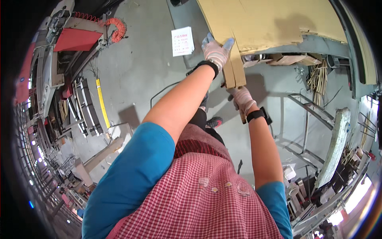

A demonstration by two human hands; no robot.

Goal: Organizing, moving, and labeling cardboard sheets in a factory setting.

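Steadying the cardboard strip (234,71) looks like your step, with it jutting toward you off the bench (318,44). Your left hand (216,51) has fingers spread wide on it; your right hand (241,98) meets its near end, can't tell if pinching. Moving it calls for firm support both places imo.

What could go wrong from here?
The narrow cardboard piece might tip or slip, since its near end, at the right hand, juts past the ragged edge of the cardboard sheet. That ragged edge might snag or tear further. A step right might bump the metal frame standing there.
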